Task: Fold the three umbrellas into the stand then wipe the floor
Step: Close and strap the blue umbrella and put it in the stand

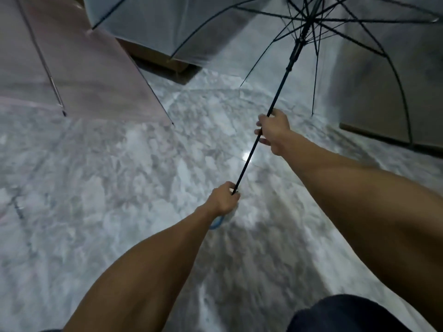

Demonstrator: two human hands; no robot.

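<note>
My left hand (224, 198) has its grip closed round the bottom of a clear umbrella (359, 56), where the thin black shaft (249, 159) meets a curved pale-blue handle (217, 224) that peeps out under my wrist. My right hand (273, 130) holds the same shaft higher up, fingers curled round it, below the black runner (295, 52). The umbrella is open and tilts up and away to the right, its slim black ribs fanning out under a see-through plastic canopy.

Two more open umbrellas lie on the floor (107, 188). A pale pink one (91, 75) sits at the left, its translucent canopy resting on the tiles, with dark ribs ending in small tips. A clear one with dark ribs (148, 22) lies at the top centre, just behind the pink one.

The floor is glossy grey-and-white marble-patterned tile, catching a bright spot of light near the shaft. A brown skirting (158, 59) runs along the wall behind. I see no readable writing, and no stand is in view.
</note>
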